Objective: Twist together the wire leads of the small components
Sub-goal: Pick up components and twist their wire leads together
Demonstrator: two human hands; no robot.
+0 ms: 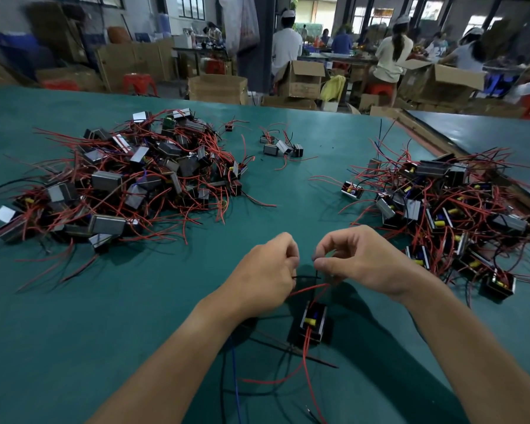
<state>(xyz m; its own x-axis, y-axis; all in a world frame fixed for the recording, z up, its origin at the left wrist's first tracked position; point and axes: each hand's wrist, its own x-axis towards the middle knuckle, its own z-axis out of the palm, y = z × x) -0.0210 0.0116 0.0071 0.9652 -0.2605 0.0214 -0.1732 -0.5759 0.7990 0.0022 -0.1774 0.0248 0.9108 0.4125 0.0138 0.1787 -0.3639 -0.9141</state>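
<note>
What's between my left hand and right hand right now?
A thin black wire lead bridges the gap between left hand and right hand, both pinching it; red leads run just below. Head view shows it.

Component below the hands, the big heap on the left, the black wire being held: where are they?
component (311, 321), head view, on its yellow part
left heap (107, 180), head view, on a central grey block
black wire (306, 276), head view, on its middle stretch
</note>
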